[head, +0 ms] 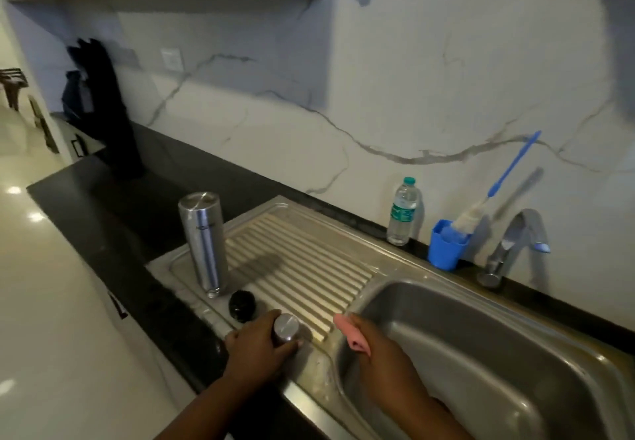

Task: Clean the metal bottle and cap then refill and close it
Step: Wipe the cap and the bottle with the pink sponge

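The metal bottle (203,240) stands upside down on the left end of the ribbed drainboard (309,261). Just in front of it lies a black inner stopper (242,305). My left hand (256,347) grips the round metal cap (286,327) on the drainboard's front edge. My right hand (374,347) holds a pink sponge (352,333) over the left rim of the sink basin (481,353).
A plastic water bottle (402,213) stands by the wall. A blue cup (446,245) holds a blue-handled bottle brush (498,182). The tap (515,244) is behind the basin. A dark object (110,110) stands far left on the black counter (137,213).
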`<state>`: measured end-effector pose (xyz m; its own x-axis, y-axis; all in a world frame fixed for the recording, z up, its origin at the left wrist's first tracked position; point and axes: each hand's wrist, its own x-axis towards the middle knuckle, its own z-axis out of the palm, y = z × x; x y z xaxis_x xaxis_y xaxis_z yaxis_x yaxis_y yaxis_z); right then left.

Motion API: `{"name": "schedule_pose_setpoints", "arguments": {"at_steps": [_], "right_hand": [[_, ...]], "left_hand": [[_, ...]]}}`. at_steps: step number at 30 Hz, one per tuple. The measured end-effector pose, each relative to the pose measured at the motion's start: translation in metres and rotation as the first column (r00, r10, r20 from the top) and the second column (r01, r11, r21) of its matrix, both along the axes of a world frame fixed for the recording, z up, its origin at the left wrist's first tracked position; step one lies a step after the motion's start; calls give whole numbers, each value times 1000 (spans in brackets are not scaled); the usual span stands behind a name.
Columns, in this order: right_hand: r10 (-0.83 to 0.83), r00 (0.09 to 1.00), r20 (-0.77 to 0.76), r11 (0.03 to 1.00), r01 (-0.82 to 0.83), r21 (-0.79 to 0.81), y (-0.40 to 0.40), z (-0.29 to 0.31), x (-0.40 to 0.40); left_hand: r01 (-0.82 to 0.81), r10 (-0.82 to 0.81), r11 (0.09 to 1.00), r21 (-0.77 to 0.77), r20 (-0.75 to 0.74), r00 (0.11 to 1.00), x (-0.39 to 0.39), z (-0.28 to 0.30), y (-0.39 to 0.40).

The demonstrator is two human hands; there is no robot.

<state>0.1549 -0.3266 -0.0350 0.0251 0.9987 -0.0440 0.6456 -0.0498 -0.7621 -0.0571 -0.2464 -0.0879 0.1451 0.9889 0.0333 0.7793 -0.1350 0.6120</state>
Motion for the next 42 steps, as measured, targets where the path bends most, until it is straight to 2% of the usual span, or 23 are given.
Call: {"name": "schedule_pose_setpoints", "arguments": {"at_steps": [4,7,10,12,16,20,26,30,32,34,35,36,38,39,40,42], "right_hand": [[16,998,65,999,-13,-45,19,-6,-37],[-10,998,55,997,14,-73,30,-3,-53],[-76,994,72,996,79,-39,37,-1,-58],[-112,991,73,993,114,-25,39,-4,-60],[-90,983,162,995,94,-20,41,-15,-61],[-220,975,-29,975,219,-20,33,-6,-64],[-297,936,-187,955,295,-40,19,5,-65],[-333,917,-220,940,342,2,6,13,-58],[-350,901,-257,928,371,34,-2,19,-51],[-361,866,-345,911,406,68,-11,23,-38],[-365,834,-414,897,434,82,-15,26,-33],[-382,795,-472,876,475,90,-19,29,-25],[-395,761,-515,833,533,150,-28,34,-8],[-379,781,-497,817,534,216,-33,38,0],[-344,823,-452,810,504,299,-38,42,8],[-282,926,-250,794,371,481,-50,46,23]], "left_hand": [[62,-62,998,14,-12,998,-12,0,6],[114,-113,993,24,-29,993,-25,1,11],[32,-52,986,166,121,991,-41,0,23],[-33,1,983,181,177,984,-52,-1,34],[22,-32,989,146,66,997,-61,-3,48],[30,-32,989,145,10,999,-65,-7,49],[-32,41,992,122,-77,996,-72,-12,55],[-21,18,980,196,19,1000,-71,-6,56],[-28,-14,963,268,156,988,-60,6,48],[31,-139,954,297,350,926,-40,21,38],[92,-213,957,275,451,867,-26,28,32],[156,-254,964,216,572,780,-9,36,26],[264,-171,964,18,803,570,34,47,15],[321,-105,944,-71,861,498,58,51,8],[367,-70,922,-121,882,466,81,55,2],[455,-87,878,-148,886,456,126,64,-14]]}}
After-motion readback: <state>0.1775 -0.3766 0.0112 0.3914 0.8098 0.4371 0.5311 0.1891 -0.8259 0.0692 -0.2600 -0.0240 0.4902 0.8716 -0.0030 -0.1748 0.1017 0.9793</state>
